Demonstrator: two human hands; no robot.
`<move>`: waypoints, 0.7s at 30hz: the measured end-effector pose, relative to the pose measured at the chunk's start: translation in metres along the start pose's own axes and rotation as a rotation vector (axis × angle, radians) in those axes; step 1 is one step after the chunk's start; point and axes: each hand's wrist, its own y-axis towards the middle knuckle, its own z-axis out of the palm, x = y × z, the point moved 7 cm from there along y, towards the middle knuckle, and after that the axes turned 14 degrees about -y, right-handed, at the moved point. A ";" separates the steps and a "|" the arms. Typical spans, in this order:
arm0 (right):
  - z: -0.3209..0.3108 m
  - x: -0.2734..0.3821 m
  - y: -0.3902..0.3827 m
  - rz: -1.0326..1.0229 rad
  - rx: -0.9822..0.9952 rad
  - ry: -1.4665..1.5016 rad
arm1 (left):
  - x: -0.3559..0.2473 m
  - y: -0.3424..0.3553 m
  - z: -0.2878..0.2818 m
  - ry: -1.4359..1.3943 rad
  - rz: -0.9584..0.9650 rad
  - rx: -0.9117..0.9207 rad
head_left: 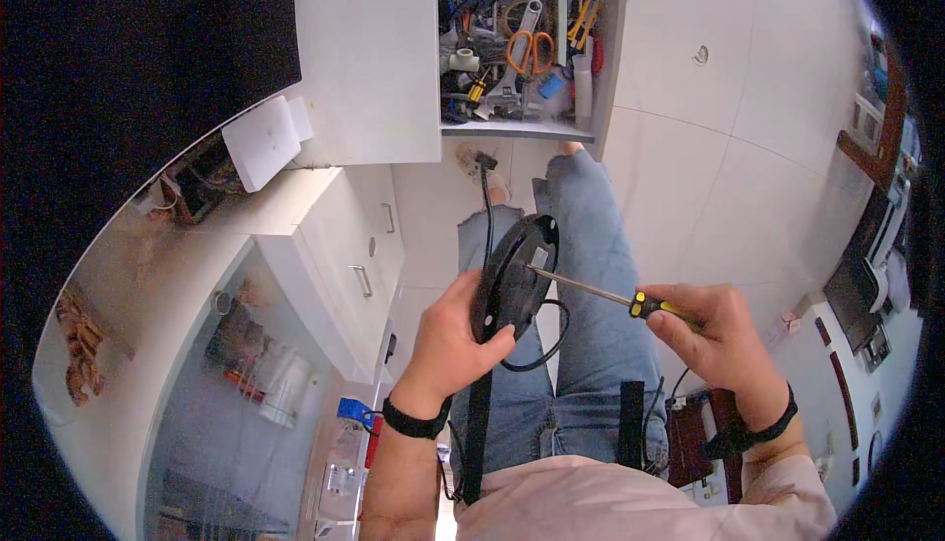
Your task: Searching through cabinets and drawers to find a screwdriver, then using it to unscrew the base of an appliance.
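Note:
My left hand (455, 344) grips the lower edge of a black, round, flat device (512, 290), thumb on its face. It is tilted above my lap, and a pale label shows on it. From it runs a black cord (563, 336) that loops beside my thigh; another stretch of cord rises to a dark plug-like end (486, 161). My right hand (714, 329) is closed round the black-and-yellow handle of a screwdriver (591, 288). Its shaft points left, with the tip at the face of the device; whether it sits in a screw, I cannot tell.
Ahead stands an open drawer (607, 68) full of tools, among them orange-handled scissors (530, 53) and an adjustable wrench (518, 59). On the left is a white cabinet (325, 246) with a white box-like device (261, 144) on top. Pale floor tiles (679, 177) lie to the right.

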 end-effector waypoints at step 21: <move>0.013 0.002 0.017 -0.072 0.285 -0.197 | 0.028 -0.018 0.014 0.140 -0.095 0.083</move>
